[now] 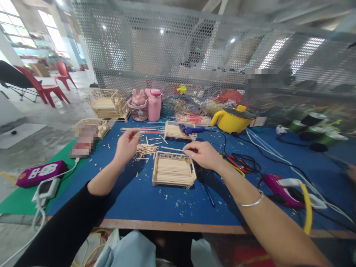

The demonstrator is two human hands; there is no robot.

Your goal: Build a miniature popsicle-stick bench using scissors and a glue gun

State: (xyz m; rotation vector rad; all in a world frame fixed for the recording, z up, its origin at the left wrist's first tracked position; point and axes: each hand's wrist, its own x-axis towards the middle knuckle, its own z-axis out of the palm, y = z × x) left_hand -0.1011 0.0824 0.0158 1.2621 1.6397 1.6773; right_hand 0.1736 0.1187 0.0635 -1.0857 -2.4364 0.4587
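My right hand (pixel 205 155) is closed in a pinch, with a thin wooden stick (pixel 171 149) pointing left from its fingertips. Below that stick, a small tray-like frame of wooden sticks (pixel 174 170) with low railings stands on the blue mat. My left hand (pixel 127 145) is raised over the mat, its fingers pinched together; whatever they hold is too small to make out. Just right of it lies a loose pile of short sticks (pixel 147 149). Behind the frame stands a second stick frame (pixel 176 130), and a blue glue gun (pixel 193 129) rests across its right end.
A yellow pot (pixel 233 120), a pink bottle (pixel 154 105) and a pink basket (pixel 139 111) line the mesh screen (pixel 167 55). Black cables (pixel 244 163) and purple power strips (pixel 282 189) lie right; another purple strip (pixel 41 173) is left. Larger stick frames (pixel 105 105) stand back left.
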